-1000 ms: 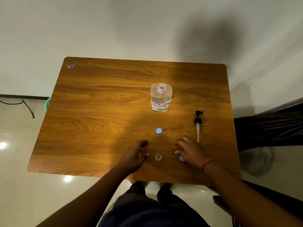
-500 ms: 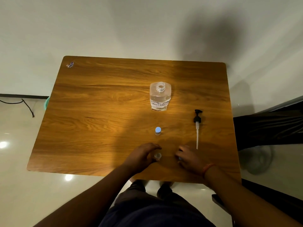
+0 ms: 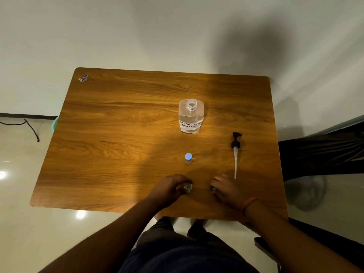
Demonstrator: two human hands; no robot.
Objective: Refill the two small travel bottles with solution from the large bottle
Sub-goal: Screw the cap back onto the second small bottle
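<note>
Glossy wood-grain table, clear-plastic large bottle

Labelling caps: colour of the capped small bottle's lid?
Light blue, on the capped small bottle; head view.

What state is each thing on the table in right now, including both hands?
large bottle: upright, pump off, neck open, partly filled with clear liquid
pump: lying flat on the table, right of the large bottle
far small bottle: upright, blue cap on
near small bottle: upright, uncapped, held by the left hand
left hand: gripping the near small bottle
right hand: on the table, over a small blue cap
</note>
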